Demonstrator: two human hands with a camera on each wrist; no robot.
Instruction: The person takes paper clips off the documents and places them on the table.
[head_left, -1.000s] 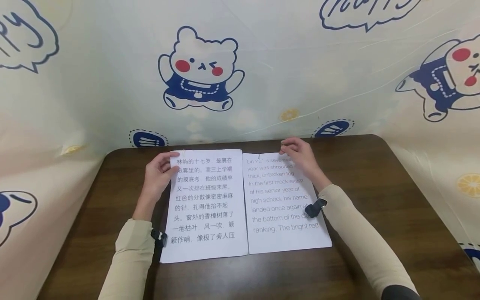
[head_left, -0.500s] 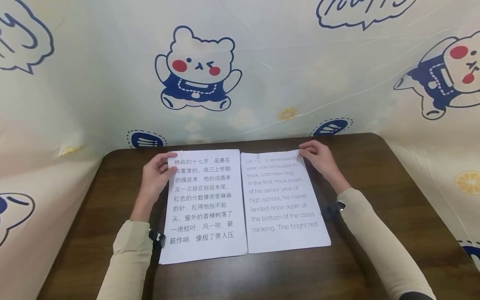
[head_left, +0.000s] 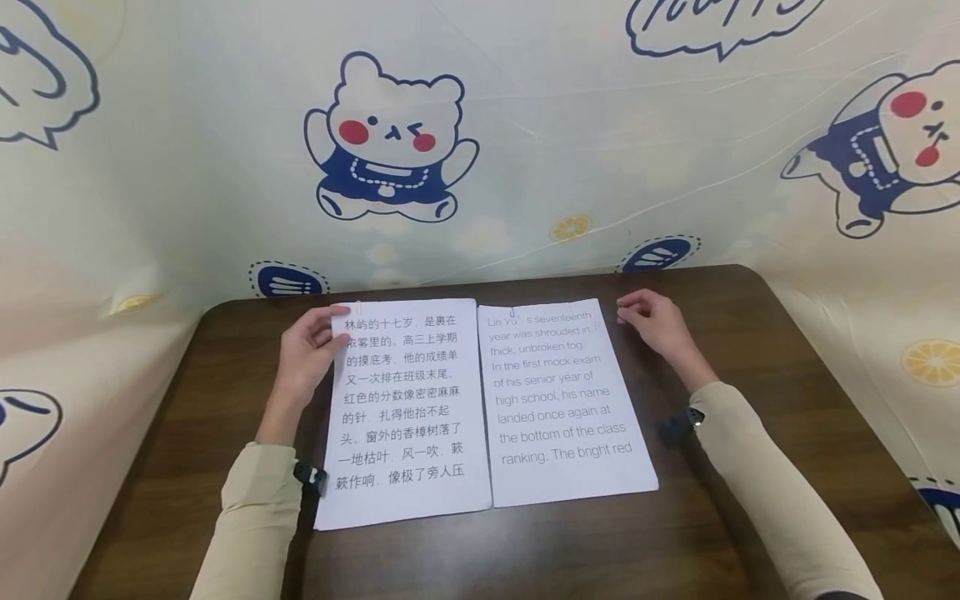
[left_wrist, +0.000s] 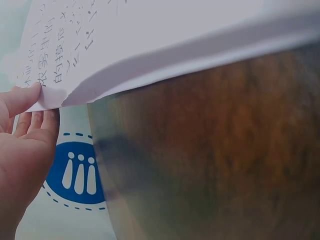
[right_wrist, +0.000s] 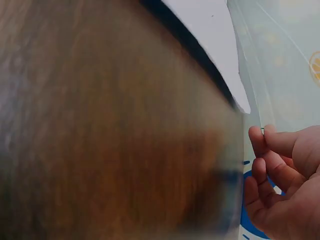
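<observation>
Lying side by side on the table [head_left: 420, 557] as a left paper [head_left: 408, 400] with Chinese print and a right paper [head_left: 564, 400] with English print, both white. Bearing a pale clip [head_left: 358, 307] and a dark clip [head_left: 512, 313], respectively, at their top edges. Being pinched as a tiny object [right_wrist: 262, 130] in the right hand [head_left: 654, 323].

My spot: cloth-walled nook — home or studio, I can't tell. Dark wood-grain table [head_left: 570, 550] at six o'clock, large-print sheets [head_left: 408, 408] on it — pale cartoon cloth [head_left: 540, 142] hangs nine through three, printed bear [head_left: 386, 179] winking at eleven.
</observation>
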